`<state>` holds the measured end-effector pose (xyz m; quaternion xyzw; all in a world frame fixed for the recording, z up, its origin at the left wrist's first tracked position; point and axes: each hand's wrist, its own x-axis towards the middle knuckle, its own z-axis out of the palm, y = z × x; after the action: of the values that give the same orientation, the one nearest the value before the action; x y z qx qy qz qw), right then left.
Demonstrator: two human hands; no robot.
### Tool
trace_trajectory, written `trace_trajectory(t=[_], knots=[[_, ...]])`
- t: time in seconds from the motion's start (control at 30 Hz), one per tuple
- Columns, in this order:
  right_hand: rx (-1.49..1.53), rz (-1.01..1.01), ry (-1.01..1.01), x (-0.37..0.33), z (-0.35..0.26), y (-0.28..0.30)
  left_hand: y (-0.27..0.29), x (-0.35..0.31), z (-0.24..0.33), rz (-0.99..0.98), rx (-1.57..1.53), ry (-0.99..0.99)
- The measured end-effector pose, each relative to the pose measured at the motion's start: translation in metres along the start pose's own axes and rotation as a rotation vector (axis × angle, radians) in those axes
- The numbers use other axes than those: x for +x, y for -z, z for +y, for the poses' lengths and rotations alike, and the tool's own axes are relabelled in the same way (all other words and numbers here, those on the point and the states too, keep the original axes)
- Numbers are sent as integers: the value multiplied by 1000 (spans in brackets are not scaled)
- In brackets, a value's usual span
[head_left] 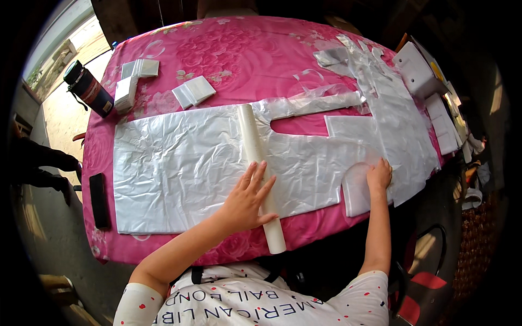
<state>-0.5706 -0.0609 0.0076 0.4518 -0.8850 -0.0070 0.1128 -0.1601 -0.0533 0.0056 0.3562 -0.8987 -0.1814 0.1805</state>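
A layered white plastic sheet (163, 163) with curved cut-outs on its right part lies wrinkled across the table. Resting crosswise on it is a pale tube (251, 127), whose near end juts past the sheet's front edge. My left hand (247, 198) lies over the near part of this tube with its fingers spread. Farther right, my right hand (379, 174) is closed, its fingers bunched at the edge of the plastic beside the rounded near cut-out. Thin, clear film shows just left of those fingers. How much plastic is pinched there is hidden.
A pink flowered cloth (217, 60) covers the table. Folded white packets (194, 92) and a dark bottle (89, 89) are at the far left. A black oblong case (99, 201) lies at the left edge. White containers (418, 70) stand along the right edge. Someone's dark-clothed legs (49, 157) show at left.
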Motion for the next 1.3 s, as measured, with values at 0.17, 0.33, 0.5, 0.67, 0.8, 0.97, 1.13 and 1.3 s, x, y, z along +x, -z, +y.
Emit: trace_trajectory(t=[0.17,0.33,0.5,0.67,0.8,0.97,1.13,1.3], knots=[[235,166,335,-46,-42,38,-12,-3,-1,95,-42,97],[618,-144,870,-97,-119,34,-14,2,5,36,-73,167],[507,-10,805,-53,-90,-4,-12,1,6,7,-68,198],[543,61,369,-4,-4,-32,-12,1,6,3,-67,194],[508,87,217,9,40,-43,-11,0,6,8,-63,191],[481,218,203,5,27,-11,-11,1,5,-9,-54,193],[941,166,308,-31,-24,50,-11,4,8,67,-76,139],[1111,-113,721,-120,-124,111,12,6,28,143,-756,164]])
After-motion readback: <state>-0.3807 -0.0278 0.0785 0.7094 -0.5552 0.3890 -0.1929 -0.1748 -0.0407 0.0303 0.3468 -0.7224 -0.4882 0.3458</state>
